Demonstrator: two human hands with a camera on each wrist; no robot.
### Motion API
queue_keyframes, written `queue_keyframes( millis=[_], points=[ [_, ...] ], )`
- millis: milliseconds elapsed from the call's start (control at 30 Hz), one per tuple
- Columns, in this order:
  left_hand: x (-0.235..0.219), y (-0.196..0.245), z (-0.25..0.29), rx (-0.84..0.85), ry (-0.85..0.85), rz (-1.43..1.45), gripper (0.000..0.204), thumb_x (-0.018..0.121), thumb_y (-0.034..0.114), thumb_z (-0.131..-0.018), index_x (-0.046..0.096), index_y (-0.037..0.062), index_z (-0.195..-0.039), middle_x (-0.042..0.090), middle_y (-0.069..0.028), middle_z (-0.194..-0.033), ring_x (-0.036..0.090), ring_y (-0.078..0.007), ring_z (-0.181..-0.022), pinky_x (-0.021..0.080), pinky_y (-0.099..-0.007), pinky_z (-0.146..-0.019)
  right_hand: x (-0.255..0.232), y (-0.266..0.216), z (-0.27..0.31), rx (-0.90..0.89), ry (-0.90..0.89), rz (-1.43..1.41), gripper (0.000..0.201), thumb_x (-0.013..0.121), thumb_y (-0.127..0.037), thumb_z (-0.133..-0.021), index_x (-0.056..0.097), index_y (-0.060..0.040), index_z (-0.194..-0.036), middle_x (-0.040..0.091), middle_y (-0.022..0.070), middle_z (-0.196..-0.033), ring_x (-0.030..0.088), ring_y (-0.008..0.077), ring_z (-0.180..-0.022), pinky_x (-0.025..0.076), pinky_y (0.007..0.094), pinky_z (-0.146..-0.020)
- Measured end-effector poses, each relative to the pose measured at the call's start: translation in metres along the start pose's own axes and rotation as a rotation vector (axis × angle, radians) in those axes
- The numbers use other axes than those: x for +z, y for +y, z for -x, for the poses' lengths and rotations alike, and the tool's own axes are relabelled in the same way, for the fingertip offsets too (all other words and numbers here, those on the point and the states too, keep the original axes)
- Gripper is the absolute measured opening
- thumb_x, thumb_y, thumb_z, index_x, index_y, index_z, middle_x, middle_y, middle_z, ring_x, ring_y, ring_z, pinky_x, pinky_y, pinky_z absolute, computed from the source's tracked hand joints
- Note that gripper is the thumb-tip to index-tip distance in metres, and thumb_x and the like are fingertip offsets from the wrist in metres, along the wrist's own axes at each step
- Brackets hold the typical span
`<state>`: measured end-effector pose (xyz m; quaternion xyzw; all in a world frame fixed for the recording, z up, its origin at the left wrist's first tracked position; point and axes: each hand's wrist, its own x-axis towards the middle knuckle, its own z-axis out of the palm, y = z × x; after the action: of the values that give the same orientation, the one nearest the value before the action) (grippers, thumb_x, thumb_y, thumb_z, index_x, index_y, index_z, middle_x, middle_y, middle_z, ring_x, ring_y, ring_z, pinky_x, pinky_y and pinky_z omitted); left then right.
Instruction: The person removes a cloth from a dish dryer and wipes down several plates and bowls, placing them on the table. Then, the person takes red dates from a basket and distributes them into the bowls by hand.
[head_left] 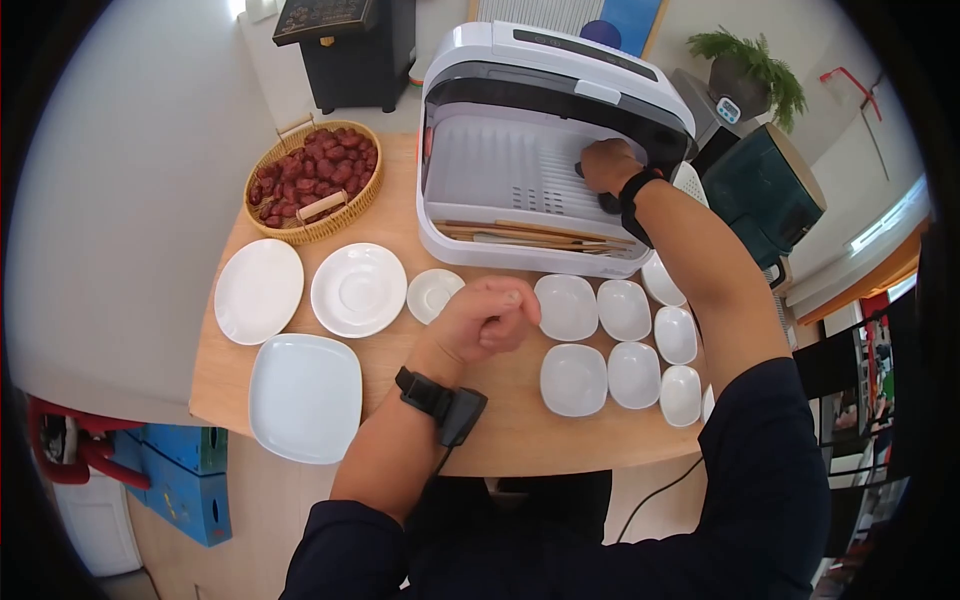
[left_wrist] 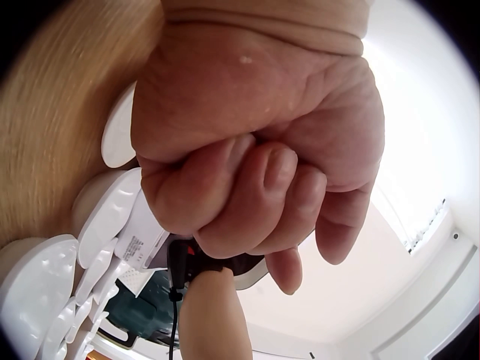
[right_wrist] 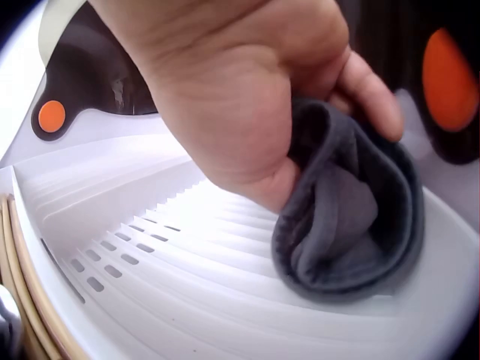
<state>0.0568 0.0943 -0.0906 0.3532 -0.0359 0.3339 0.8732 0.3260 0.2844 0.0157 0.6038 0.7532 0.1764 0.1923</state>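
Observation:
My right hand (head_left: 607, 165) reaches into a white dish storage box (head_left: 590, 264) whose dark see-through lid is raised. It grips a folded dark grey cloth (right_wrist: 341, 214) low over the ribbed, slotted floor (right_wrist: 172, 266) at the box's right end. Wooden chopsticks (head_left: 530, 237) lie along the front of the box. My left hand (head_left: 490, 320) hovers above the table in front of the box, fingers curled into the palm (left_wrist: 255, 187) with nothing held. Close to it are a small white saucer (head_left: 428, 291) and a square white bowl (head_left: 567, 308).
White plates (head_left: 305, 400) and a round saucer (head_left: 358, 290) sit at the left. Several white bowls (head_left: 573, 380) stand in rows at the right. Behind are a wicker basket (head_left: 262, 232) of red dates, a green appliance (head_left: 765, 190) and a potted plant (head_left: 745, 80).

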Motion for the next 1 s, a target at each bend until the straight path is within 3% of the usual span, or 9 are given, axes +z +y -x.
queue_keyframes(
  millis=[267, 333, 400, 467, 533, 600, 700, 867, 1000],
  points=[
    [0.001, 0.001, -0.002, -0.001, -0.031, -0.005, 0.033, 0.060, 0.029, -0.103, 0.068, -0.0029, -0.100, 0.040, 0.0048, -0.055, 0.031, -0.0053, -0.044, 0.023, -0.0244, -0.043, -0.042, -0.012, 0.023, -0.026, -0.332, -0.208, 0.036, 0.070, -0.023, -0.078, 0.078, 0.0008, -0.104, 0.076, 0.0227, -0.101, 0.075, 0.0341, -0.093, 0.058, 0.0439, -0.084],
    [0.001, 0.000, -0.002, 0.001, -0.045, 0.005, 0.033, 0.060, 0.029, -0.103, 0.068, -0.0029, -0.100, 0.040, 0.0049, -0.055, 0.031, -0.0052, -0.044, 0.023, -0.0244, -0.043, -0.059, -0.019, 0.026, -0.001, -0.391, -0.618, 0.038, 0.070, -0.024, -0.077, 0.078, 0.0020, -0.104, 0.075, 0.0224, -0.101, 0.074, 0.0356, -0.091, 0.057, 0.0443, -0.086],
    [0.001, 0.000, -0.001, 0.008, -0.045, 0.011, 0.033, 0.060, 0.029, -0.103, 0.068, -0.0030, -0.101, 0.040, 0.0049, -0.055, 0.031, -0.0051, -0.044, 0.023, -0.0243, -0.042, -0.031, -0.012, -0.004, 0.007, -0.344, -0.729, 0.040, 0.071, -0.027, -0.078, 0.076, 0.0025, -0.105, 0.075, 0.0201, -0.102, 0.073, 0.0361, -0.090, 0.059, 0.0455, -0.078],
    [0.000, 0.001, 0.000, 0.003, -0.042, 0.011, 0.033, 0.060, 0.029, -0.103, 0.068, -0.0031, -0.101, 0.040, 0.0049, -0.055, 0.031, -0.0050, -0.044, 0.023, -0.0242, -0.042, -0.003, -0.008, -0.026, -0.021, 0.200, -0.503, 0.040, 0.072, -0.029, -0.081, 0.075, 0.0021, -0.107, 0.074, 0.0183, -0.102, 0.073, 0.0338, -0.091, 0.059, 0.0444, -0.064],
    [0.000, 0.003, -0.001, 0.001, -0.047, 0.012, 0.034, 0.059, 0.029, -0.103, 0.068, -0.0031, -0.101, 0.040, 0.0049, -0.055, 0.031, -0.0049, -0.044, 0.023, -0.0241, -0.042, -0.004, -0.012, -0.022, 0.037, 0.120, -0.595, 0.036, 0.073, -0.027, -0.083, 0.074, -0.0005, -0.108, 0.074, 0.0151, -0.102, 0.073, 0.0317, -0.095, 0.060, 0.0417, -0.059],
    [-0.002, 0.003, -0.002, 0.014, -0.086, -0.022, 0.034, 0.056, 0.031, -0.105, 0.068, -0.0014, -0.104, 0.038, 0.0049, -0.054, 0.030, -0.0063, -0.043, 0.023, -0.0261, -0.043, -0.018, -0.019, -0.009, 0.124, -0.121, -0.882, 0.033, 0.074, -0.022, -0.085, 0.074, 0.0003, -0.108, 0.074, 0.0143, -0.103, 0.072, 0.0294, -0.096, 0.062, 0.0417, -0.065],
    [0.000, 0.003, -0.001, 0.020, -0.041, -0.075, 0.034, 0.055, 0.031, -0.104, 0.067, -0.0013, -0.103, 0.038, 0.0049, -0.053, 0.031, -0.0069, -0.043, 0.023, -0.0263, -0.043, -0.028, -0.018, 0.008, 0.105, -0.261, -1.099, 0.030, 0.075, -0.021, -0.086, 0.073, 0.0001, -0.108, 0.073, 0.0121, -0.104, 0.073, 0.0260, -0.092, 0.063, 0.0397, -0.068],
    [-0.001, 0.003, -0.001, 0.030, -0.081, -0.038, 0.033, 0.055, 0.029, -0.103, 0.067, -0.0022, -0.101, 0.039, 0.0041, -0.052, 0.031, -0.0072, -0.044, 0.023, -0.0263, -0.044, -0.053, -0.010, 0.064, 0.216, -0.263, -1.592, 0.026, 0.074, -0.021, -0.090, 0.073, -0.0061, -0.111, 0.073, 0.0079, -0.105, 0.072, 0.0205, -0.088, 0.061, 0.0355, -0.067],
    [0.000, 0.009, 0.000, 0.047, -0.113, -0.019, 0.032, 0.055, 0.027, -0.104, 0.067, -0.0027, -0.102, 0.037, 0.0036, -0.052, 0.030, -0.0072, -0.044, 0.024, -0.0260, -0.044, -0.069, -0.015, 0.157, 0.031, -0.166, -1.948, 0.032, 0.074, -0.017, -0.091, 0.069, -0.0043, -0.120, 0.074, 0.0068, -0.107, 0.072, 0.0171, -0.091, 0.059, 0.0326, -0.068]
  ],
)
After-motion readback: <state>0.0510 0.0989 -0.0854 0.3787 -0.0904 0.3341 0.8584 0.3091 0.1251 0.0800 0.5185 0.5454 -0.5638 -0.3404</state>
